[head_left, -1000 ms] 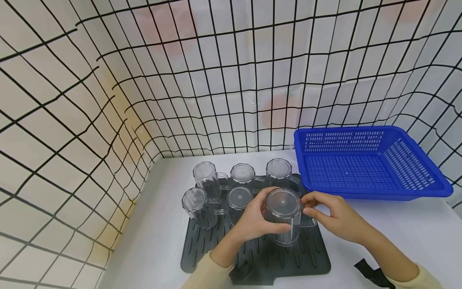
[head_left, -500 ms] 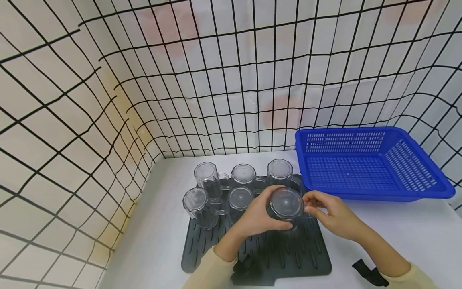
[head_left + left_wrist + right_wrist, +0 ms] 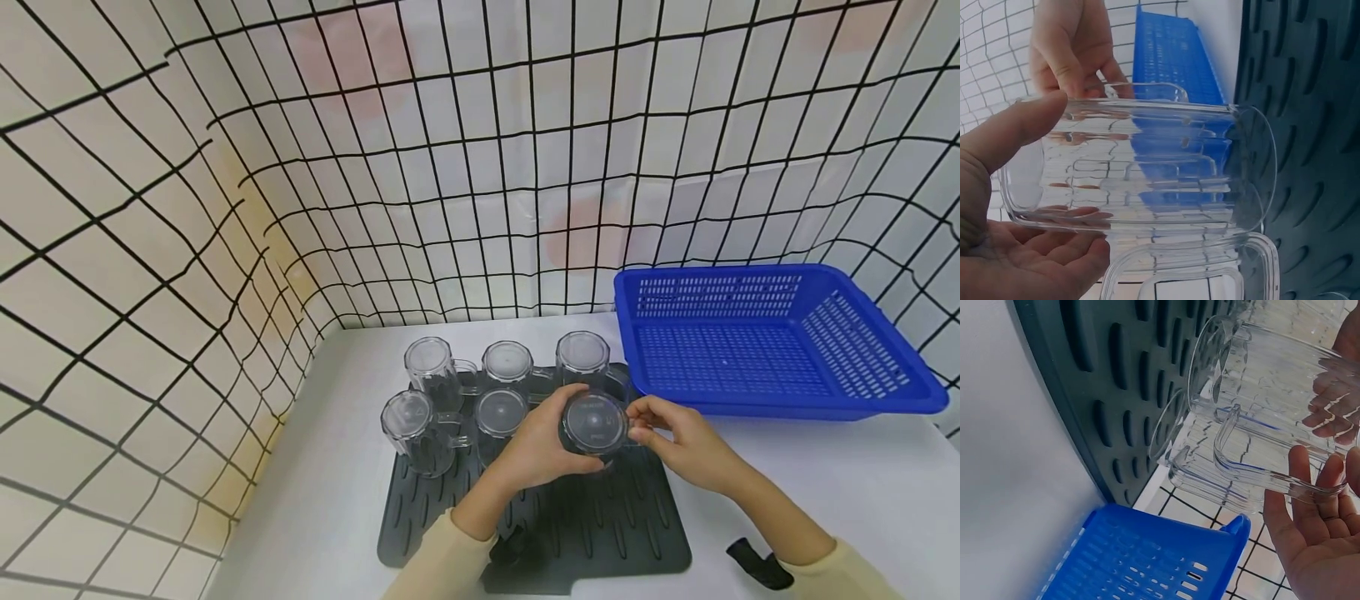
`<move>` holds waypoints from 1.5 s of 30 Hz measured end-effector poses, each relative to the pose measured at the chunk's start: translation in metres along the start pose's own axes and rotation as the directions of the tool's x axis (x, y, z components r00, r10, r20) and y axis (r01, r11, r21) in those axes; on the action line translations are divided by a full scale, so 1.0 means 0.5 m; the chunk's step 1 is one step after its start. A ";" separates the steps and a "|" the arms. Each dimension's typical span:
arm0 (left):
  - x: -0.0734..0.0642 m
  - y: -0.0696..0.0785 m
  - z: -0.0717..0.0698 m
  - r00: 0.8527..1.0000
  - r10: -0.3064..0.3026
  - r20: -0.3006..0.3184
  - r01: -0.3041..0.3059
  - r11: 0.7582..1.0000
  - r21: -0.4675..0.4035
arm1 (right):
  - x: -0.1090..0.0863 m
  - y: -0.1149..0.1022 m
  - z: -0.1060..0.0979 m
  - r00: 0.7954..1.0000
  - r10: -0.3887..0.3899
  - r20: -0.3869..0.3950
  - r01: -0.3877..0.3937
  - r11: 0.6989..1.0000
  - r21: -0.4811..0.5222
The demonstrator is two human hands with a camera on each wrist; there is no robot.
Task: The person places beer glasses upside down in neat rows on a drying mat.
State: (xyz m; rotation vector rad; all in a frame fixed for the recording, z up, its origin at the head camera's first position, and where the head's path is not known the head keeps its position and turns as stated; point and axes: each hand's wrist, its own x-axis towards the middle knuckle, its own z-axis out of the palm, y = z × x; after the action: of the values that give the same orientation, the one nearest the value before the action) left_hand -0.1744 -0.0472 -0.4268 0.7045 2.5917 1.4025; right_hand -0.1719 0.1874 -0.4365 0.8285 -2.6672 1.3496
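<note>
A clear glass mug (image 3: 595, 422) is upside down, its base facing up and its rim close over the dark ribbed drying mat (image 3: 622, 550). My left hand (image 3: 536, 446) grips the body near the base, thumb on the near side and fingers on the far side. On the right of the mug, my right hand (image 3: 686, 446) pinches the handle (image 3: 1260, 472) between thumb and fingers. Beside the held mug stands another upside-down mug (image 3: 501, 412), with a second mug (image 3: 411, 417) farther left. Three more, including one mug (image 3: 583, 352), form the back row.
A blue plastic basket (image 3: 750, 407) stands at the back right, by the mat's far right corner. Black wire mesh (image 3: 495, 208) rises behind and along the left of the white table (image 3: 300, 500). A black strap (image 3: 757, 565) lies near my right wrist.
The held mug has gone from tilted, with its side showing, to upright on its rim end and lower toward the mat. Both hands keep their hold; the other mugs have not moved.
</note>
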 end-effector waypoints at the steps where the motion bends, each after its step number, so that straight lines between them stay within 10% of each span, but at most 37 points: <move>1: 0.001 0.000 0.001 1.000 -0.004 -0.003 0.004 1.000 0.005 | 0.000 0.001 0.001 1.000 0.001 -0.001 -0.001 1.000 0.000; 22: 0.007 -0.001 0.015 0.999 -0.009 -0.031 0.013 0.990 0.139 | 0.001 0.026 0.023 0.999 0.035 -0.012 -0.035 0.999 -0.009; 45: 0.006 -0.002 0.013 0.999 -0.033 -0.044 0.035 0.998 0.059 | 0.004 0.029 0.024 0.996 0.087 0.019 -0.088 0.995 0.036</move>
State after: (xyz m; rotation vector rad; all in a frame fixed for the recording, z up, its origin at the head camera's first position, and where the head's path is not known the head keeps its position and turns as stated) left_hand -0.1754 -0.0415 -0.4309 0.6418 2.6756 1.3500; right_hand -0.1782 0.1844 -0.4541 0.7379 -2.7301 1.4208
